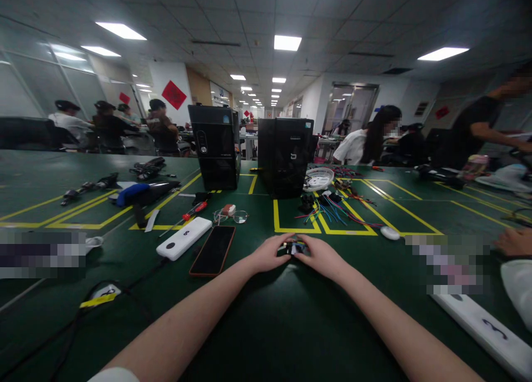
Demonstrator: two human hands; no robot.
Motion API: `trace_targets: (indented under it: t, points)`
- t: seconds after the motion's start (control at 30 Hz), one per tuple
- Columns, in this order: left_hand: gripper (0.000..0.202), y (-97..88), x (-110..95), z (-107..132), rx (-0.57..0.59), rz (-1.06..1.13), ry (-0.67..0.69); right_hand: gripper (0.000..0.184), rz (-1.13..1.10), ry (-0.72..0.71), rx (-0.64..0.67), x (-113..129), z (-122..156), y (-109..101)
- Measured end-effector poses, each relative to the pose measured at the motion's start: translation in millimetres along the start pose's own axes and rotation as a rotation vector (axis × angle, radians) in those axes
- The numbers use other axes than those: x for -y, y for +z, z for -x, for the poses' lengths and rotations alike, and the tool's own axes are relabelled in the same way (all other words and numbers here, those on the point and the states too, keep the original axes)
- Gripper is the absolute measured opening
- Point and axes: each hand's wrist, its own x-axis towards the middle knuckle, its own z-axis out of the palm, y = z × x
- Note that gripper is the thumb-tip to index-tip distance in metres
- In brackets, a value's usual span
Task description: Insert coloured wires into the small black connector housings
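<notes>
Both of my hands meet over the green table, just short of its yellow tape lines. My left hand (268, 254) is closed, thumb and fingers curled round the left side of a small black part (294, 249) with bits of colour on it. From the other side my right hand (323, 254) grips the same part, its fingertips bent over the top. Fingers cover much of it, so its exact kind cannot be made out. Beyond my right hand lies a bundle of coloured wires (332, 209) with black connectors.
Two black computer towers (216, 154) stand ahead. To the left are a phone (213, 251), a white power bank (184, 238), glasses (240, 217), a red-handled screwdriver (195, 210) and a black cable. A white basket (319, 178) and white mouse-like object (389, 233) lie right. People sit around.
</notes>
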Motion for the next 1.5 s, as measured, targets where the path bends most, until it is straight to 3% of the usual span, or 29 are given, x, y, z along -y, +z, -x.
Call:
trace_targets:
  t: [0.07,0.17,0.27,0.37,0.53,0.63,0.73,0.93,1.13,1.5]
  points:
    - [0.063,1.0,0,0,0.001,0.001,0.000,0.034,0.089,0.016,0.078,0,0,3]
    - [0.064,3.6,2,-1,-0.024,0.002,-0.030,0.030,0.216,0.081,0.088,-2,-2,3]
    - [0.063,5.5,3,-2,-0.054,0.006,-0.067,0.030,0.290,0.238,0.086,-20,-5,-6]
    - [0.063,4.7,3,-1,-0.031,0.015,-0.072,0.032,0.309,0.487,0.083,-57,-4,-26]
    - [0.064,-0.2,-3,0,0.008,0.001,-0.088,0.029,0.343,0.760,0.075,-137,12,-63]
    - [0.063,-1.5,-5,0,0.017,-0.007,-0.097,0.031,0.329,0.920,0.034,-177,24,-74]
    - [0.062,-0.9,-6,0,0.018,-0.014,-0.093,0.037,0.273,1.020,-0.044,-200,33,-76]
    - [0.061,0.5,-4,-1,0.009,-0.030,-0.080,0.039,0.172,0.943,-0.189,-210,40,-91]
    - [0.055,-1.4,-7,-1,0.024,-0.064,-0.076,0.036,0.281,0.832,-0.370,-215,47,-102]
    - [0.044,-5.3,-12,-1,0.058,-0.081,-0.092,0.044,0.049,0.695,-0.142,-208,54,-111]
